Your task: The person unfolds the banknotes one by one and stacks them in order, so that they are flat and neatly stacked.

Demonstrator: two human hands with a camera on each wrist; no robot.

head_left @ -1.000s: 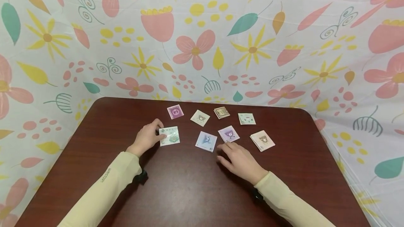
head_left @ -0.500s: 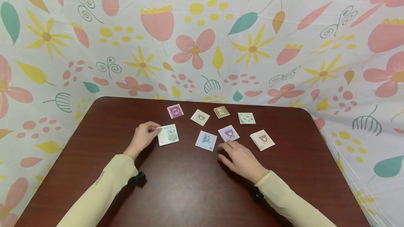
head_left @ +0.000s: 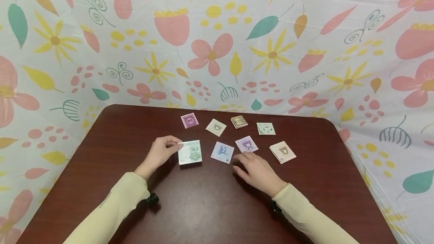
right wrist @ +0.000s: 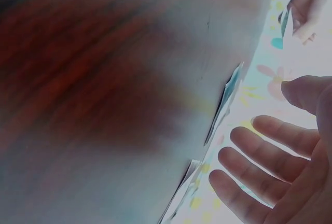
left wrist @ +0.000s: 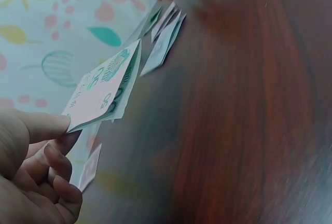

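My left hand (head_left: 158,154) pinches the upper left corner of a folded green 50 banknote (head_left: 190,153) between thumb and fingers. In the left wrist view the banknote (left wrist: 106,86) is tilted, its folded halves slightly parted, raised off the table. My right hand (head_left: 259,174) lies with relaxed, spread fingers, fingertips right at the lower edge of a folded purple banknote (head_left: 246,144). Nothing is between the fingers (right wrist: 259,164) in the right wrist view. Between the two hands lies a folded blue 10 banknote (head_left: 222,152).
On the dark wooden table (head_left: 203,206), a folded brownish 20 banknote (head_left: 283,151) lies at the right. Along the back are a magenta note (head_left: 189,120), a pale olive note (head_left: 216,127), a brown note (head_left: 239,121) and a pale green note (head_left: 266,128). A flowered cloth (head_left: 217,18) hangs behind.
My left hand has shifted its grip to the green banknote's corner, then brought it to the right and closer to me, raised. My right hand stays in place.
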